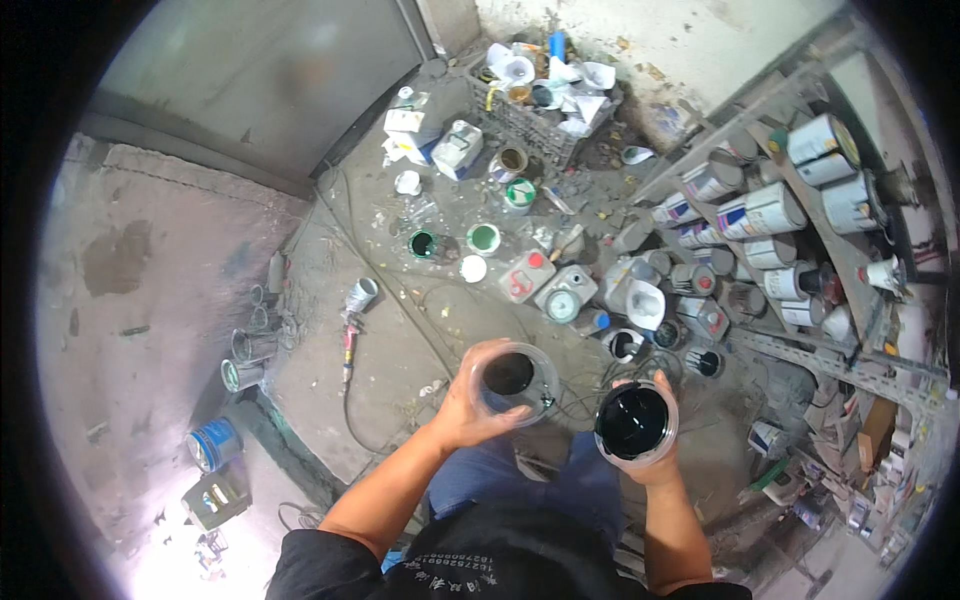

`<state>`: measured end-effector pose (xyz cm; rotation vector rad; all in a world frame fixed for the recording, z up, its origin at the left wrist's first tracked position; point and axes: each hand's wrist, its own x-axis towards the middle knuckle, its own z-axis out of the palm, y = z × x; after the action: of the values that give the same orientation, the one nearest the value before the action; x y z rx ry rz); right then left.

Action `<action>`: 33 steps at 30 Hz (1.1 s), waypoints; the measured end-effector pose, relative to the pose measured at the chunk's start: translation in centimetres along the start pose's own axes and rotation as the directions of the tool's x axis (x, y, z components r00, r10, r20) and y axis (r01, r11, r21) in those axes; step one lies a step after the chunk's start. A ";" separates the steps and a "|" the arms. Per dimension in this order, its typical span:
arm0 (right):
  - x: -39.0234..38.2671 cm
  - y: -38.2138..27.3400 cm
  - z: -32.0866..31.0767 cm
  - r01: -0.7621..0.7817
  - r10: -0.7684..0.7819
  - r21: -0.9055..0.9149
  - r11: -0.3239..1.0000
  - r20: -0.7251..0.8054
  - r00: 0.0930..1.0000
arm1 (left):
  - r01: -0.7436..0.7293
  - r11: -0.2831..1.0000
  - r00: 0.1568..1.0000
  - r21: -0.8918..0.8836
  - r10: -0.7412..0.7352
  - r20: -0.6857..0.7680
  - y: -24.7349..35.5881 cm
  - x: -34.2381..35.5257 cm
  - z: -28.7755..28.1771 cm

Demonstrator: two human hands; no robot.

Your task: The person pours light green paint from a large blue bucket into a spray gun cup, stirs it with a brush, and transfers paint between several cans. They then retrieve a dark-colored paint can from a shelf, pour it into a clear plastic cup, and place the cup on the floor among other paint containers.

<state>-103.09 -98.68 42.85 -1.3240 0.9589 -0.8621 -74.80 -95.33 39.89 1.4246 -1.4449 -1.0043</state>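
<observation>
A clear plastic cup [515, 382] is held in the left hand [468, 405], whose fingers [490, 352] are wrapped around its rim and side, clamped on it; dark liquid is seen at its bottom. A second clear cup [634, 423], filled with black liquid, is gripped from below by the right hand [652, 462], with fingertips [662, 380] curled over its far rim. The two cups are held apart, side by side above the person's blue-trousered knees.

Beyond the fingers of the left hand, a dusty concrete floor [400, 340] is seen, with a spray gun [352, 325] lying to their left and small green-stained pots [484, 239] farther off. Beyond the fingers of the right hand, opened tins [627, 345] are standing close together, and past these a slanted metal shelf [800, 350] loaded with paint cans [760, 212] is seen. A crate [540, 125] stuffed with crumpled paper cups is set farthest away, against the wall.
</observation>
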 end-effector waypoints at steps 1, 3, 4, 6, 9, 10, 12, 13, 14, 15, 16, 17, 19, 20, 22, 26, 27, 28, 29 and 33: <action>1.0 0.2 2.2 -0.018 0.020 0.136 0.990 -0.016 1.000 | 0.011 1.000 1.000 0.015 -0.011 -0.019 -1.1 -0.2 -1.7; 3.4 0.8 4.9 0.040 -0.042 0.066 0.997 0.029 0.999 | 0.029 0.999 0.998 0.044 -0.026 -0.058 -3.2 -0.5 -4.5; 4.5 1.0 6.0 0.073 -0.074 0.015 0.997 0.058 0.996 | 0.087 0.994 0.994 0.069 -0.081 -0.079 -3.8 -0.9 -5.6; 5.8 2.0 8.0 0.101 -0.102 -0.069 0.992 0.000 0.995 | 0.160 0.986 0.973 -0.040 -0.165 -0.165 -5.7 -1.5 -6.7; 8.3 3.4 8.6 0.189 -0.155 -0.256 0.948 0.145 0.977 | 0.193 0.974 0.941 -0.117 -0.218 -0.259 -7.2 -0.6 -8.2; 9.0 3.9 8.7 0.209 -0.164 -0.283 0.936 0.174 0.971 | 0.197 0.969 0.926 -0.152 -0.235 -0.296 -7.6 -0.4 -8.4; 10.7 5.2 9.0 0.240 -0.177 -0.313 0.919 0.217 0.960 | 0.205 0.962 0.902 -0.180 -0.257 -0.348 -8.7 0.0 -9.0; 11.1 5.6 9.4 0.225 -0.172 -0.292 0.930 0.197 0.965 | 0.220 0.965 0.894 -0.144 -0.258 -0.367 -9.1 0.0 -9.5; 12.1 6.0 9.7 0.221 -0.175 -0.269 0.937 0.185 0.967 | 0.235 0.966 0.886 -0.108 -0.258 -0.384 -9.4 0.1 -10.0; 12.9 6.3 10.3 0.188 -0.160 -0.222 0.957 0.139 0.977 | 0.249 0.966 0.879 -0.073 -0.257 -0.401 -9.9 0.2 -10.6; 13.8 6.7 10.9 0.149 -0.133 -0.176 0.973 0.096 0.986 | 0.272 0.962 0.872 -0.030 -0.260 -0.415 -11.0 -0.3 -11.2; 14.7 7.2 11.4 0.208 -0.185 -0.235 0.950 0.115 0.976 | 0.286 0.957 0.861 -0.045 -0.277 -0.426 -12.0 -0.6 -11.9; 16.3 8.2 12.3 0.320 -0.280 -0.352 0.880 0.160 0.947 | 0.311 0.947 0.840 -0.081 -0.314 -0.443 -13.8 -0.7 -13.3; 17.0 8.7 13.0 0.301 -0.266 -0.377 0.876 0.143 0.953 | 0.349 0.929 0.808 -0.126 -0.366 -0.461 -14.4 -0.4 -14.0; 18.3 9.7 14.8 0.259 -0.237 -0.433 0.864 0.105 0.966 | 0.337 0.928 0.797 -0.159 -0.371 -0.477 -17.4 -0.4 -15.8; 21.6 13.3 19.1 0.143 -0.123 -0.374 0.916 0.076 0.989 | 0.350 0.931 0.813 -0.104 -0.357 -0.460 -24.2 0.9 -20.4; 22.5 14.5 20.3 0.117 -0.096 -0.358 0.926 0.077 0.992 | 0.357 0.928 0.817 -0.109 -0.366 -0.446 -26.0 1.3 -21.6; 23.4 16.0 21.8 0.096 -0.074 -0.340 0.936 0.078 0.994 | 0.354 0.927 0.820 -0.122 -0.370 -0.437 -27.9 1.8 -22.9; 24.8 17.0 23.4 0.113 -0.099 -0.380 0.918 0.055 0.994 | 0.368 0.923 0.820 -0.113 -0.379 -0.428 -30.0 2.5 -24.2; 29.8 24.8 28.9 0.047 -0.080 -0.434 0.900 -0.057 0.995 | 0.374 0.918 0.834 -0.136 -0.396 -0.384 -40.5 5.3 -27.5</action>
<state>-65.67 -113.43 16.04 -1.7193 1.2194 -0.7761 -35.82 -101.20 10.40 1.8026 -0.8360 -0.9059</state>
